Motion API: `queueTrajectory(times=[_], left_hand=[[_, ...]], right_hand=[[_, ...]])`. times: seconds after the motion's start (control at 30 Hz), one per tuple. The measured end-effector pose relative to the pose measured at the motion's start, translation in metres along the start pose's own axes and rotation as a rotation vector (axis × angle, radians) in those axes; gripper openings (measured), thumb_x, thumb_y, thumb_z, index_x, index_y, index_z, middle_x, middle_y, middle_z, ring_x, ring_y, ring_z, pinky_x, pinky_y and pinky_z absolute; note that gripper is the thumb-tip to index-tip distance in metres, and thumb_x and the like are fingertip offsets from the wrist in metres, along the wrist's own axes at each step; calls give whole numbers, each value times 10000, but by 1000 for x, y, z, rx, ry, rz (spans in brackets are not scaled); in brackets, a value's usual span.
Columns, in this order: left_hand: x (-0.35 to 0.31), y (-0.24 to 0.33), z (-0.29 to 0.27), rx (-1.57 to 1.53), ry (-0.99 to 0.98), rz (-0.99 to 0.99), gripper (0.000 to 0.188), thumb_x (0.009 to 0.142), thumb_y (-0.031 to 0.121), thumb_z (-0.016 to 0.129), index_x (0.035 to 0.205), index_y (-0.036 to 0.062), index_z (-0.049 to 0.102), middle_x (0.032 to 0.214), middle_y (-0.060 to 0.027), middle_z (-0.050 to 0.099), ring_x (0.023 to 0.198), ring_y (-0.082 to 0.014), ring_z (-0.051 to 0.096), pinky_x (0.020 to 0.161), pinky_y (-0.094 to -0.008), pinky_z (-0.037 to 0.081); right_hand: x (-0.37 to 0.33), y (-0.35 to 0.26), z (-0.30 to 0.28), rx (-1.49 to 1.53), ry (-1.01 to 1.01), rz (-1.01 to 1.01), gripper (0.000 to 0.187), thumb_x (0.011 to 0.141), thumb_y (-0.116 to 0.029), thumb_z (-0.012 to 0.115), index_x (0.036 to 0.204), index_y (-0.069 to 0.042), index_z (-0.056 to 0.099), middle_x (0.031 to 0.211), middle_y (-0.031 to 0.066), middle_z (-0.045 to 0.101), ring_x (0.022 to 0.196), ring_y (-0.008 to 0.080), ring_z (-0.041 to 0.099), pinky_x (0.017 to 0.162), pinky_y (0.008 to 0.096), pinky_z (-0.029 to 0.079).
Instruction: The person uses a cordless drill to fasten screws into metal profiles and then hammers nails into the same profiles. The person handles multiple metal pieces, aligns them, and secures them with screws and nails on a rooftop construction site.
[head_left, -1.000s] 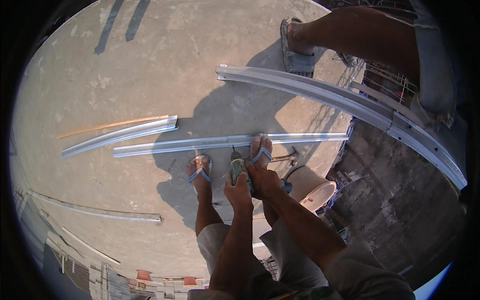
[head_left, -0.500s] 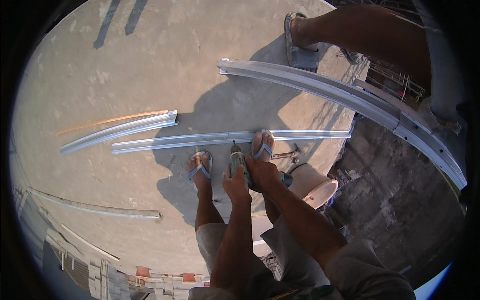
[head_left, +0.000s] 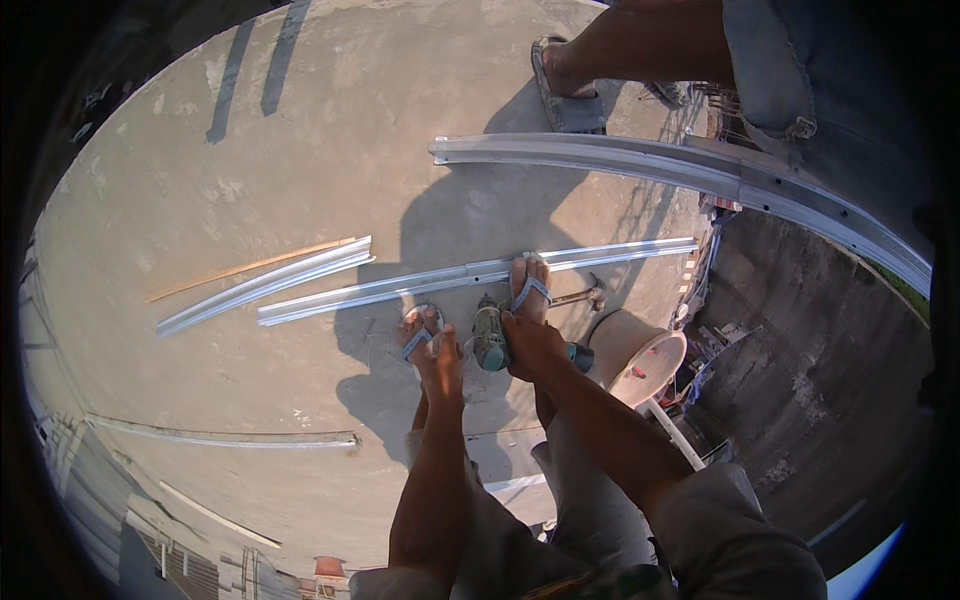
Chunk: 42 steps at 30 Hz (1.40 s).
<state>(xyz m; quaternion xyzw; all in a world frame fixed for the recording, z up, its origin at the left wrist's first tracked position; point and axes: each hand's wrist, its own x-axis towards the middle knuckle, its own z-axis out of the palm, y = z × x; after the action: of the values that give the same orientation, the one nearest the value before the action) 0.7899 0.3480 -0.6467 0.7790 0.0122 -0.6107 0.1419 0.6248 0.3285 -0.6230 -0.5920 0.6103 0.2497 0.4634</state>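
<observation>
Sunlit concrete floor (head_left: pixel 300 200), crossed by our shadow, spreads beneath us in the head view, with darker ground (head_left: pixel 800 330) beyond its right edge. We stand in thong sandals before a silvery metal channel (head_left: pixel 370 293) lying lengthwise across the floor; our right foot (head_left: pixel 530 285) presses its toes on it near a lapped joint, and our left foot (head_left: pixel 421 328) rests just beside it. Our right hand (head_left: pixel 535 350) is wrapped around a green drill (head_left: pixel 490 335), whose nose points at the channel near that joint; we cannot tell whether the tip touches. Our left hand (head_left: pixel 442 365) is off the drill, near our left foot, its fingers partly bent, and we cannot tell whether it pinches anything. We see a hammer (head_left: pixel 590 296) lying beside our right foot and a pale bucket (head_left: pixel 618 345) nearby. To the left lie shorter channel pieces (head_left: pixel 265 288) and a wooden strip (head_left: pixel 250 268). At upper right, another person's leg (head_left: pixel 650 45) stands behind a longer channel (head_left: pixel 600 155).
</observation>
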Motion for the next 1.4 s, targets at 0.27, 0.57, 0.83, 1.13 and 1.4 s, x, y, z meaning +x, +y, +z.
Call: queueTrajectory(times=[0.27, 0.57, 0.83, 1.13, 1.4], left_hand=[[-37, 43, -55, 506, -60, 337, 379, 918, 243, 614, 1172, -35, 660, 1111, -150, 682, 963, -230, 635, 894, -346, 472], [-22, -43, 55, 745, -260, 455, 322, 885, 243, 659, 1101, 6, 694, 997, -128, 731, 894, -227, 687, 843, -318, 499], [-140, -161, 187, 1170, -722, 646, 229, 902, 144, 644, 1042, -32, 687, 822, -83, 697, 729, -127, 652, 698, -289, 511], [-72, -328, 364, 1523, -665, 1255, 224, 893, 119, 615, 1066, -12, 668, 981, -237, 704, 924, -393, 689, 827, -435, 547], [8, -337, 421, 2068, -372, 1367, 249, 897, 174, 605, 1104, 63, 687, 1017, -214, 705, 958, -354, 694, 860, -432, 549]], right_hand=[[-104, -1, 18, 465, -39, 370, 474, 720, -181, 674, 1166, -90, 543, 1066, 200, 678, 1039, 381, 657, 856, 484, 531], [-161, -1, 160, 1965, 115, 575, 306, 748, -72, 732, 1022, -5, 612, 861, 92, 644, 617, 205, 637, 586, 343, 527], [-207, 39, 259, 2273, -78, 716, 342, 721, -116, 710, 1013, 38, 616, 825, 122, 656, 626, 223, 659, 577, 360, 520], [-207, 116, 313, 2361, 82, 795, 285, 730, -153, 695, 949, 19, 635, 796, 115, 676, 669, 196, 669, 620, 353, 525], [-215, 140, 291, 2771, 134, 610, 305, 738, -76, 718, 1019, 18, 643, 858, 76, 671, 713, 160, 656, 670, 310, 511]])
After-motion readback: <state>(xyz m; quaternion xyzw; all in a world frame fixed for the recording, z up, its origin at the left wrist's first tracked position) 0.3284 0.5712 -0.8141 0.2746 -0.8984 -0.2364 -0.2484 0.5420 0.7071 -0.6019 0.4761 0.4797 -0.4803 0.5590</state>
